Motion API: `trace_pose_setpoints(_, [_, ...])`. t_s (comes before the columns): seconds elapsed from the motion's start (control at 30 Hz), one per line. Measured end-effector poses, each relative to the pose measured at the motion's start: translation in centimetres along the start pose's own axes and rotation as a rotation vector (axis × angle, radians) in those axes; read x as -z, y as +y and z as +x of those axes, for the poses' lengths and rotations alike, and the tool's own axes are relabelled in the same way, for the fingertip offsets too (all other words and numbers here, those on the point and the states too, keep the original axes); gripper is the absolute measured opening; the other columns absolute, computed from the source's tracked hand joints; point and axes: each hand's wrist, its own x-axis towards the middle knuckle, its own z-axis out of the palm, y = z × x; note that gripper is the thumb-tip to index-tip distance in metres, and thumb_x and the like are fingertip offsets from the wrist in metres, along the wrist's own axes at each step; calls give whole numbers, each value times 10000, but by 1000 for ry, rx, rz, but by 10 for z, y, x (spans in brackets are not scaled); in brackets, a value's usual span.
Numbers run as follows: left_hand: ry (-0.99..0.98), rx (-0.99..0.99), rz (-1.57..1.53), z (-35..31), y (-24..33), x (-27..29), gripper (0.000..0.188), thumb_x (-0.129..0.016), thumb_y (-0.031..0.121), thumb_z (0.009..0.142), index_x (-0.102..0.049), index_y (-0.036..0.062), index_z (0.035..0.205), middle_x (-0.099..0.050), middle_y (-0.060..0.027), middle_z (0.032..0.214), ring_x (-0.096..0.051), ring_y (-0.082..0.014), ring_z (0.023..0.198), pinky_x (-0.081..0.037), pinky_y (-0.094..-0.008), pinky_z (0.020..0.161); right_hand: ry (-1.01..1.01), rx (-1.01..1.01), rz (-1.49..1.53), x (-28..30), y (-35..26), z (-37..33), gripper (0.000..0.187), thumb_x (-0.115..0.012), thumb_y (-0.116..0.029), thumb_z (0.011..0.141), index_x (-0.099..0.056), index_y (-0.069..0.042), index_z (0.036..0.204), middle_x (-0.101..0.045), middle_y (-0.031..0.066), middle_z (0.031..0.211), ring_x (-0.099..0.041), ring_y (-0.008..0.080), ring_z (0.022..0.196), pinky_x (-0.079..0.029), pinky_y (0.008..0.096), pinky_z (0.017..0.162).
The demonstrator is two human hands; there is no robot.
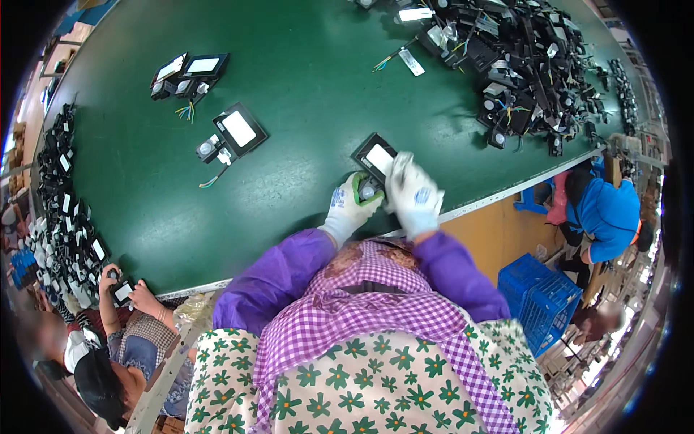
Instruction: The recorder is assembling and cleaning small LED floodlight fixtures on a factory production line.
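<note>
A small black floodlight (378, 156) with a white panel and a round sensor head lies near the front edge of the green table, just ahead of my body. My left hand (350, 205), in a white and green work glove, curls its thumb and fingers round the sensor head. Over the floodlight's right side is my right hand (414, 194), gloved in white and smeared by motion. Its fingertips are too blurred to show whether they grip anything, and they hide part of the floodlight's edge.
Another floodlight (239, 130) with loose wires lies left of centre, and a pair (189, 76) farther back. A large heap of black floodlights (531, 69) fills the far right. More line the left edge, where a co-worker's hands (144, 298) hold one. Blue crates (538, 300) stand at right.
</note>
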Motion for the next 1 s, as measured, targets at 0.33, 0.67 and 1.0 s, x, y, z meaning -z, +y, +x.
trace_pose_setpoints(0.33, [-10,-40,30,-4,7,1,459,-781,196,786,-597,-14,1151,-703,-175,957,-686,-277,852,-541,-364,782,-16,37,-67,8,1,-5,334,-544,-298,945,-592,-57,1171,-674,152,829,-673,341,782,-537,474,706])
trace_pose_setpoints(0.67, [-170,151,-84,5,30,26,542,-785,210,779,-569,-23,1217,-692,-154,990,-682,-203,799,-551,-340,738,-231,97,-40,31,11,33,263,-608,-319,885,-609,-96,1025,-657,144,936,-651,340,881,-495,500,766])
trace_pose_setpoints(1.0, [-244,52,24,8,15,25,607,-784,309,773,-554,-3,1240,-671,-222,1106,-663,-340,1029,-517,-386,889,-45,350,-98,-23,-33,104,187,-612,-291,867,-609,-123,949,-633,84,879,-626,301,840,-476,440,736])
